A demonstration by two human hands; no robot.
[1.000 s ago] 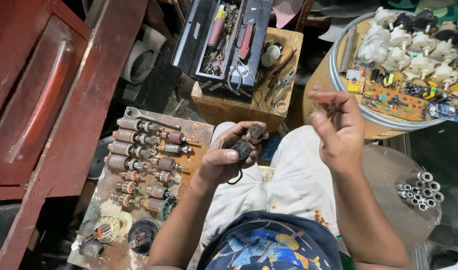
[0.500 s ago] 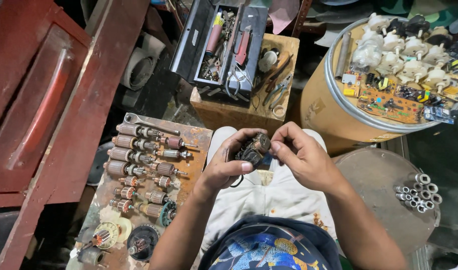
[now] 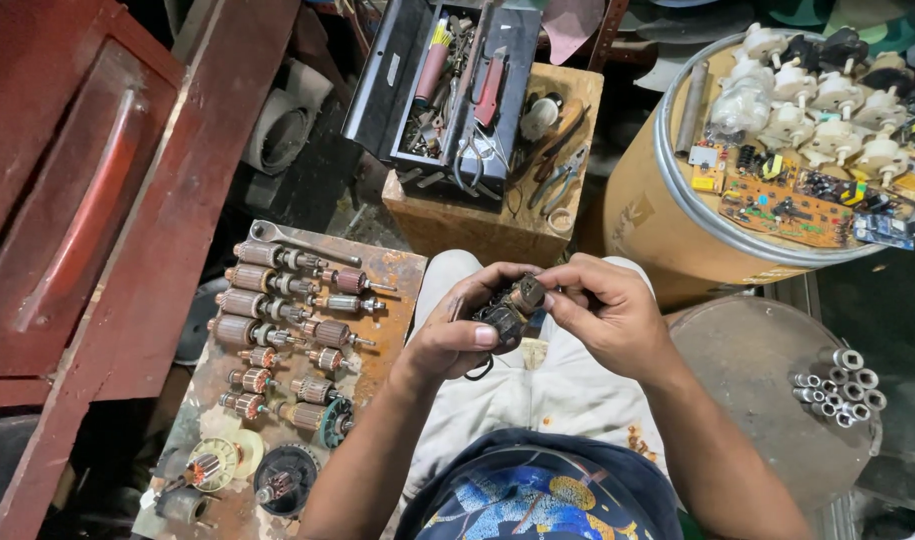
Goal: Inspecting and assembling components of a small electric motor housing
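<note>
Over my lap, both hands meet on a small dark motor armature [image 3: 510, 308] with a copper-coloured end. My left hand [image 3: 455, 335] cradles it from below, thumb pressed on its side. My right hand [image 3: 607, 315] pinches its upper end with the fingertips. A dark ring or loop hangs under my left hand. My knees in pale trousers sit below the part.
A rusty board [image 3: 377, 330] at left carries several armatures [image 3: 267, 305] and a spanner [image 3: 302, 243]. Ahead stands a wooden box [image 3: 497, 225] with an open toolbox [image 3: 447, 85] and pliers. A drum [image 3: 667, 230] at right holds circuit boards and white parts; metal sleeves [image 3: 837, 385] lie on a round stool.
My right hand came down from the raised position at right and closed onto the armature that my left hand holds. The view shifted slightly.
</note>
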